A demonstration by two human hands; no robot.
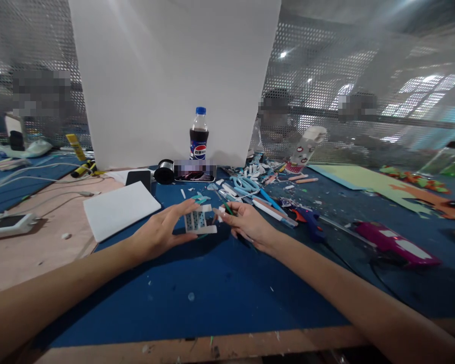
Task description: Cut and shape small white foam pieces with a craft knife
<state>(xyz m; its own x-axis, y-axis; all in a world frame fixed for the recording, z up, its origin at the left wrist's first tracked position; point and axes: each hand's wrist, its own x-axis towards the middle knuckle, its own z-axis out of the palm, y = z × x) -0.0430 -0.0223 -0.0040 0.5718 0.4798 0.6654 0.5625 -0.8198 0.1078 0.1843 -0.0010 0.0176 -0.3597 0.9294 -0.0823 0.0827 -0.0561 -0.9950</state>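
Observation:
My left hand (pixel 166 226) grips a small white foam frame (pixel 200 221) between thumb and fingers. Inside this frame are rows of dark spots on pale blue strips, and its right side is open. Close to that open side, my right hand (pixel 250 224) pinches a small white piece (pixel 220 213) between thumb and fingertips. A thin green strip shows at the right hand's fingers, though I cannot tell what it belongs to. Both hands are just above the blue mat (pixel 197 298).
Foam scraps (pixel 258 169), blue scissors (pixel 245 184) and pens (pixel 275 212) lie behind my right hand. Further right are a blue glue gun (pixel 313 225) and a magenta tool (pixel 396 245) with cords. A cola bottle (pixel 199 136), a propped phone (pixel 195 173) and white sheets (pixel 122 210) are behind and left.

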